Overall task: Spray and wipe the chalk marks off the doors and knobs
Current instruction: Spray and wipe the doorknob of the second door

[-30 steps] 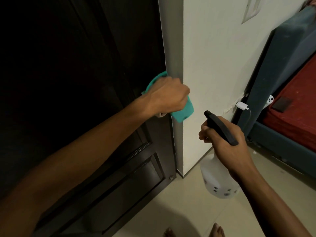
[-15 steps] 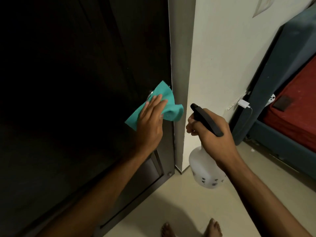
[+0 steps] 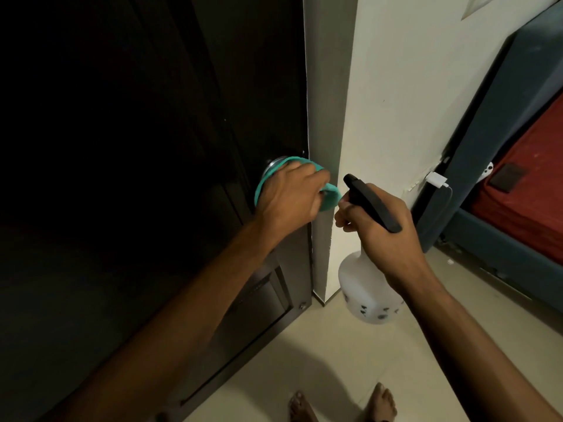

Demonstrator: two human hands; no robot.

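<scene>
The left hand (image 3: 289, 193) curls around a teal cloth (image 3: 330, 198) wrapped over the metal knob (image 3: 272, 166) on the dark door (image 3: 152, 147). The right hand (image 3: 384, 233) grips the white spray bottle (image 3: 365, 296) by its black trigger head, just beside the door's edge; the bottle's contents cannot be made out.

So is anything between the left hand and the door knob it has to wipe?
Only the teal cloth, which is the wiping tool: the left hand grips the cloth wrapped over the metal knob on the dark door. Nothing else visible blocks it. The right hand holds the spray bottle off to the side.
</scene>
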